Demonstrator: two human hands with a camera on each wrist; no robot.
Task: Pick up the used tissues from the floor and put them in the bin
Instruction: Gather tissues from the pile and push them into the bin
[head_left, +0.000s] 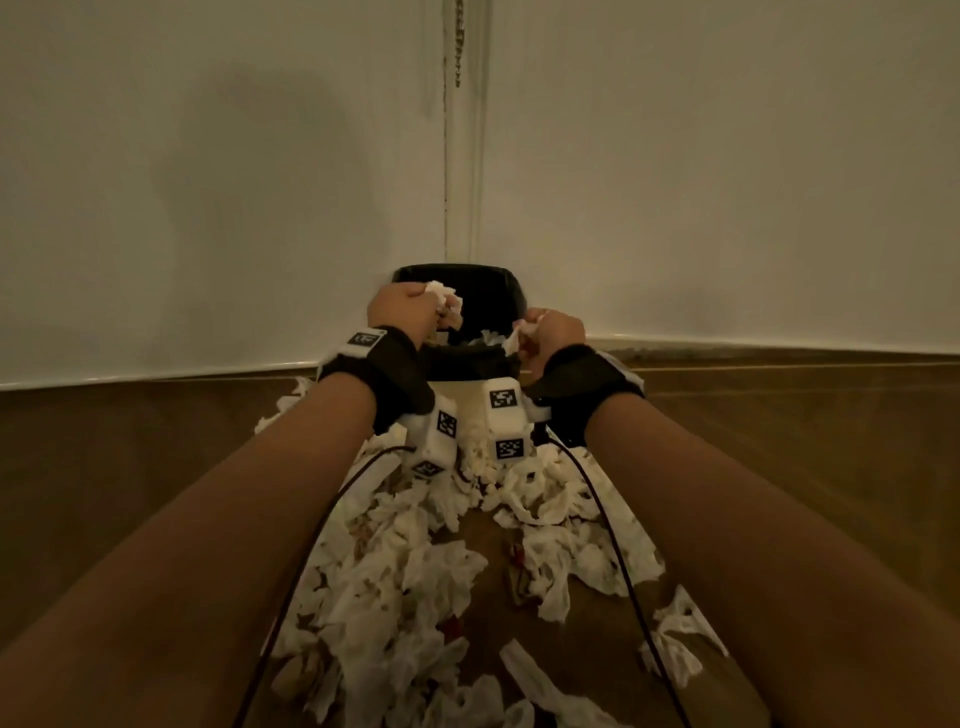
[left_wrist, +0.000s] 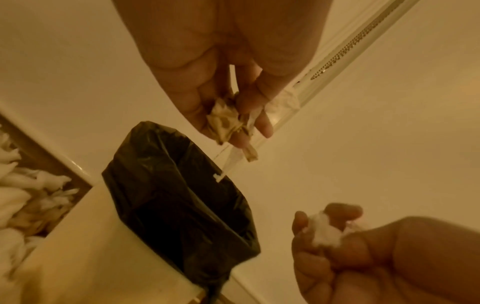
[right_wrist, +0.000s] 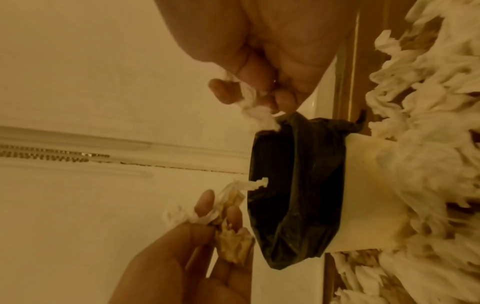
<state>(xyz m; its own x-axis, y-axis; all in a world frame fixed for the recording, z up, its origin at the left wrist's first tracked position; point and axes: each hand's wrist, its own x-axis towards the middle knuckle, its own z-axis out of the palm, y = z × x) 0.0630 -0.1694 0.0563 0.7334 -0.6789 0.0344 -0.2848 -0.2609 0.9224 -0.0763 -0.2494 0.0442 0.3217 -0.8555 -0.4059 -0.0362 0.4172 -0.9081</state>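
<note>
Two hands hovered over the bin (head_left: 511, 293) in the floor's corner. Her left hand (head_left: 400, 310) pinched a stained tissue (left_wrist: 224, 121), her right hand (head_left: 553, 332) a white tissue (left_wrist: 324, 231). Both wads looked soft and light; fingertips were enough.

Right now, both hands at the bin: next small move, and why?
Probably open both hands and let go. The left hand holds a stained tissue and the right hand a white tissue, both over the bin. Many more tissues lie on the floor.
</note>
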